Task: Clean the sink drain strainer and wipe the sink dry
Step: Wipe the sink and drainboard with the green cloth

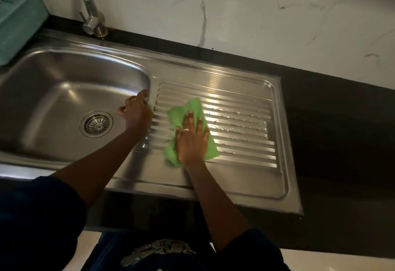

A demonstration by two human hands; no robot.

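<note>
Green cloth (190,129) under flat, spread right fingers (193,121).

The stainless-steel sink (64,91) is set into the dark bench (333,134), its basin to the left and a ridged draining board (239,121) to the right with water droplets among the ridges. The round metal drain strainer (96,123) sits seated in the basin floor. A bright green cloth (188,110) lies flattened on the left part of the draining board.

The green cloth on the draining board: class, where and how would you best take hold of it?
Pinch the green cloth at its raised far corner, coming from above and behind. That corner lies bunched and free on the draining board, while the right hand presses flat on the cloth's middle.
</note>
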